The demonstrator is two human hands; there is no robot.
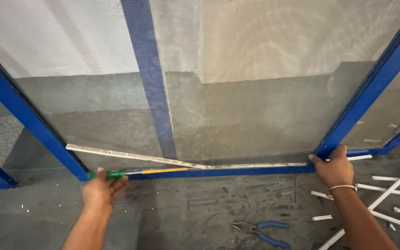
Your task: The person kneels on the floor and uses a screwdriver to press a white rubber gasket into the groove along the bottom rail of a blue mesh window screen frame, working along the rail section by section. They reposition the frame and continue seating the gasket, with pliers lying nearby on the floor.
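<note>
Prying a strip off a blue frame [237,171]

Left hand [102,190] is gripping a screwdriver [140,172], shaft lying left-right under the strip [135,156]; right hand [335,165] is pressing the frame's right corner, fingers spread.

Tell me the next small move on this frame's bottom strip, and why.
Probably lever the screwdriver a little further right under the metal strip. The strip's left end has lifted off the blue frame, but from the middle rightward it lies flat. The left hand grips the tool; the right hand braces the frame corner.
</note>
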